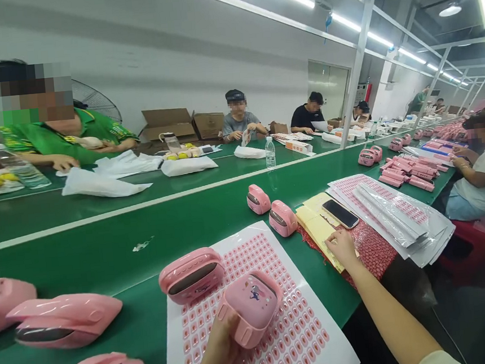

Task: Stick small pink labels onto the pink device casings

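My left hand (220, 342) is closed around a pink plastic device (255, 302) with a rounded lid and a small cartoon print, tilted above a white sheet of small pink stickers (295, 327). A second pink device with a dark window (193, 274) stands on that sheet, just behind the held one. Over to the right, my right hand (342, 248) has its fingers pinched together at a stack of yellow paper sheets (319, 226). Whatever is between those fingertips is too small to make out.
A phone (341, 213) lies on the yellow sheets, over red bubble wrap (373, 250). More pink devices (67, 319) stand at left and two beyond the sticker sheet. Further sticker sheets (436, 233) lie right. Co-workers sit across the green table (117, 255) and at far right.
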The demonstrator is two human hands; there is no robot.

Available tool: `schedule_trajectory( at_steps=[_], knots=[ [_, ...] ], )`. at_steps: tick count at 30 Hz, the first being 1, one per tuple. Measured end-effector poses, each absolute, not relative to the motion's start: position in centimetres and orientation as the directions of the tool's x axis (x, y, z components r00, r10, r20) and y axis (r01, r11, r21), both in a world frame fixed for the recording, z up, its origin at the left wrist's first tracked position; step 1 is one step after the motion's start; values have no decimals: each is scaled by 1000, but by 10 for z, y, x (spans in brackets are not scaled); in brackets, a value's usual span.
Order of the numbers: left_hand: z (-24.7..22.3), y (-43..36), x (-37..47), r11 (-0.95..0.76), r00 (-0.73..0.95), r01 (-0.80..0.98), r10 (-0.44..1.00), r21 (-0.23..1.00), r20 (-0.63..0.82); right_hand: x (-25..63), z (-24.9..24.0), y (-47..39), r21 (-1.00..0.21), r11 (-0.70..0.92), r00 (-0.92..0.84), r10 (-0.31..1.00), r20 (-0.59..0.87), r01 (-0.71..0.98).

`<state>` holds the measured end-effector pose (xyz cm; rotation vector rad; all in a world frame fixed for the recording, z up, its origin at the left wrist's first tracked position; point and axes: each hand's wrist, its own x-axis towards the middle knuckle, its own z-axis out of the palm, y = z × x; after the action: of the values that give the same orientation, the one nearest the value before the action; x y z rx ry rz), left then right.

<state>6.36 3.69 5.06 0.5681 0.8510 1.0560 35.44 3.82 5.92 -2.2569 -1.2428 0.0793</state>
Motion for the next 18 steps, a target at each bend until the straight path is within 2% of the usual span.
schedule_trajectory(
  at_steps=[5,11,14,18],
  knots=[
    [67,34,66,407,194,-508,913,759,-360,360,61,42,-586,-378,572,800,184,717],
    [77,31,63,404,155,-474,913,782,-378,356,60,45,-642,-354,599,773,210,681],
    [75,25,63,353,97,-473,931,807,-351,354,61,44,-703,-296,586,782,210,647],
    [78,19,69,287,47,-369,956,884,-291,355,71,38,-818,-205,536,832,144,538]
  ],
)
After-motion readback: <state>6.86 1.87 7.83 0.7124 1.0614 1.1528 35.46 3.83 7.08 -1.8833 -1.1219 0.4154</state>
